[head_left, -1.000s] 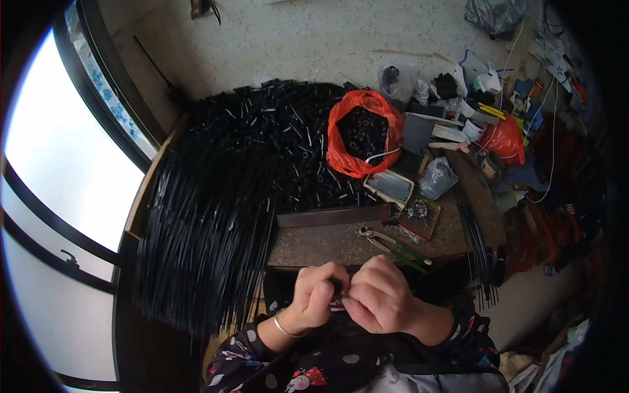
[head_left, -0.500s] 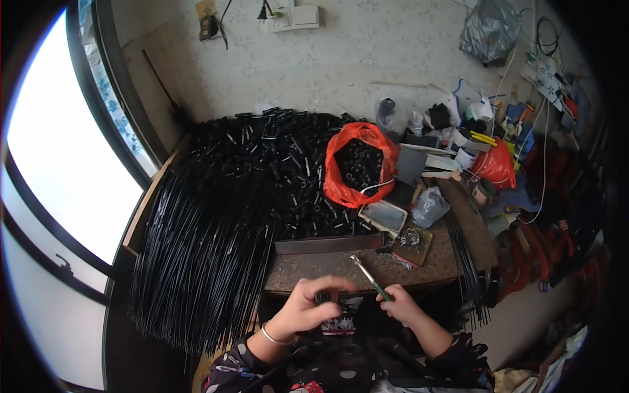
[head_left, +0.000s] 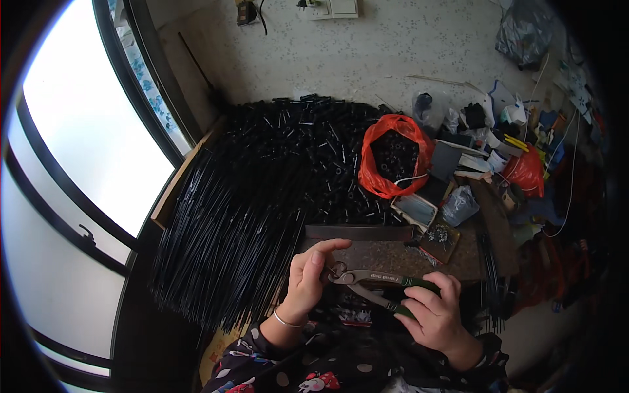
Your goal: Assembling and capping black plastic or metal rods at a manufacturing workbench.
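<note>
In my right hand [head_left: 442,313] I grip a pair of pliers [head_left: 370,280] by its green handles, which are spread apart. Its grey metal jaws point left, at the fingers of my left hand [head_left: 309,275]. That hand is curled around a small black cylindrical part [head_left: 325,272], its index finger stretched out above. A small dark ring [head_left: 338,268] shows right at the plier tips, against the black part. My fingers hide most of the part, so I cannot tell whether the ring sits on it.
Black cylindrical parts [head_left: 282,134] pile up on the bench, with long thin black rods [head_left: 223,242] hanging over its left front edge. An orange-red bag [head_left: 368,171] holds small black pieces. Right of it lie a small tray [head_left: 415,211], a clear bag [head_left: 460,205] and small metal bits [head_left: 443,234].
My right hand has turned the pliers and brought their jaws to the part in my left hand. The handles now show spread apart. The whole view has shifted to the right.
</note>
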`<state>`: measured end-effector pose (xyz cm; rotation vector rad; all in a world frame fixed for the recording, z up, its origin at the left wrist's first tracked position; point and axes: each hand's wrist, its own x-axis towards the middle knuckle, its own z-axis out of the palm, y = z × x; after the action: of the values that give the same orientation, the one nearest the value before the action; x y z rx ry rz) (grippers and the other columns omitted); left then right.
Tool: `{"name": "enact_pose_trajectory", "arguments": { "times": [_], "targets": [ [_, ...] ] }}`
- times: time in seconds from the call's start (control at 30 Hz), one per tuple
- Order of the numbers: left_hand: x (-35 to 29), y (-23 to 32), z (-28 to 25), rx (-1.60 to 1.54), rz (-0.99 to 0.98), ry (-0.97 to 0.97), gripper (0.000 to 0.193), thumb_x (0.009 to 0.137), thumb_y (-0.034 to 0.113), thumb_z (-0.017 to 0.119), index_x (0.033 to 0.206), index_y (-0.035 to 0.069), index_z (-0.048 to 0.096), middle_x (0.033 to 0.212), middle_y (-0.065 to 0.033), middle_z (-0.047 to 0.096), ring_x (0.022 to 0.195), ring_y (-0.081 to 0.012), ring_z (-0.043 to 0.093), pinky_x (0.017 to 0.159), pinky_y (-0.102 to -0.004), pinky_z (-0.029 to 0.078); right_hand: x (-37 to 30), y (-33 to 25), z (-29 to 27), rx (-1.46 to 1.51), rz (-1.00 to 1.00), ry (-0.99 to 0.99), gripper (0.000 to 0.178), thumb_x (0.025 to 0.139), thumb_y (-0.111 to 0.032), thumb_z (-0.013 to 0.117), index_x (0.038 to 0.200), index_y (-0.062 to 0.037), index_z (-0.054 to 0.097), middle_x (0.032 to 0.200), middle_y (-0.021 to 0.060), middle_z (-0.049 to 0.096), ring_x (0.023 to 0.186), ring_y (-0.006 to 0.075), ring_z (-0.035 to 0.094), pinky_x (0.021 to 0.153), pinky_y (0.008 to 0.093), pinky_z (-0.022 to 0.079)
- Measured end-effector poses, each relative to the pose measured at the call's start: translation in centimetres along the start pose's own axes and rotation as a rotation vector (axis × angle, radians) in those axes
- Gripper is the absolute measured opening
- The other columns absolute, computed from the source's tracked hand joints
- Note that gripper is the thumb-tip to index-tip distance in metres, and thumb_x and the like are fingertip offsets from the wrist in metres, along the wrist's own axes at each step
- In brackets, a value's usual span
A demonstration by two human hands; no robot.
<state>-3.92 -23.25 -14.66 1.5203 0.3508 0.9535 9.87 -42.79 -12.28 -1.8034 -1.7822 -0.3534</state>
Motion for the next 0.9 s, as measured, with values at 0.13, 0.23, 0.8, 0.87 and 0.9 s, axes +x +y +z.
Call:
{"name": "enact_pose_trajectory", "arguments": {
  "times": [0.13, 0.23, 0.8, 0.87, 0.9],
  "targets": [
    [-0.2, 0.4, -1.0, -0.073, 0.026, -0.128, 0.065, 0.089, 0.05, 0.034, 0.098, -0.009, 0.06, 0.051, -0.0006, 0.046, 0.046, -0.006, 0.037, 0.047, -0.0211, 0.028, 0.0, 1.4, 0.7, 0.374, -0.118, -0.023, 0.016, 0.071, -0.005, 0.067, 0.084, 0.0033, 0.063, 0.098, 0.0078, 0.06, 0.079, 0.0277, 0.059, 0.063, 0.0357, 0.051],
    [0.4, 1.1, -0.5, -0.152, -0.021, -0.231, 0.066, 0.087, 0.051, 0.037, 0.093, -0.01, 0.062, 0.05, 0.0, 0.046, 0.047, -0.0058, 0.037, 0.046, -0.0217, 0.026, -3.8, 1.6, 4.8, 1.971, 0.587, -0.438, 0.03, 0.084, -0.013, 0.059, 0.105, 0.0072, 0.053, 0.096, 0.0182, 0.06, 0.072, 0.0245, 0.062, 0.06, 0.0313, 0.051],
    [0.6, 1.3, 0.1, -0.193, 0.025, -0.316, 0.033, 0.075, 0.028, 0.07, 0.086, 0.0, 0.06, 0.073, -0.0023, 0.06, 0.067, -0.0081, 0.055, 0.061, -0.0202, 0.042, -2.2, 0.5, 5.5, 1.836, 0.786, -0.912, 0.041, 0.074, -0.01, 0.068, 0.106, 0.0084, 0.051, 0.061, 0.0114, 0.061, 0.048, 0.0193, 0.06, 0.05, 0.027, 0.048],
    [0.2, 1.1, -0.5, 0.09, 0.109, -0.209, 0.04, 0.067, 0.031, 0.077, 0.086, 0.001, 0.058, 0.071, -0.0024, 0.058, 0.066, -0.0079, 0.054, 0.059, -0.0208, 0.041, -0.5, -0.4, 5.6, 1.2, 0.66, -0.75, 0.057, 0.067, -0.009, 0.074, 0.114, 0.0064, 0.045, 0.064, 0.0081, 0.059, 0.051, 0.0176, 0.059, 0.052, 0.0256, 0.047],
    [0.2, 0.6, -0.5, 0.041, 0.152, -0.141, 0.046, 0.061, 0.032, 0.081, 0.086, 0.002, 0.057, 0.069, -0.0023, 0.057, 0.065, -0.0081, 0.054, 0.058, -0.0213, 0.041, -0.8, -0.2, 6.1, 0.807, 0.429, -0.441, 0.06, 0.066, -0.005, 0.072, 0.117, 0.003, 0.041, 0.065, 0.0052, 0.056, 0.053, 0.016, 0.056, 0.053, 0.0252, 0.045]
  ]
}}
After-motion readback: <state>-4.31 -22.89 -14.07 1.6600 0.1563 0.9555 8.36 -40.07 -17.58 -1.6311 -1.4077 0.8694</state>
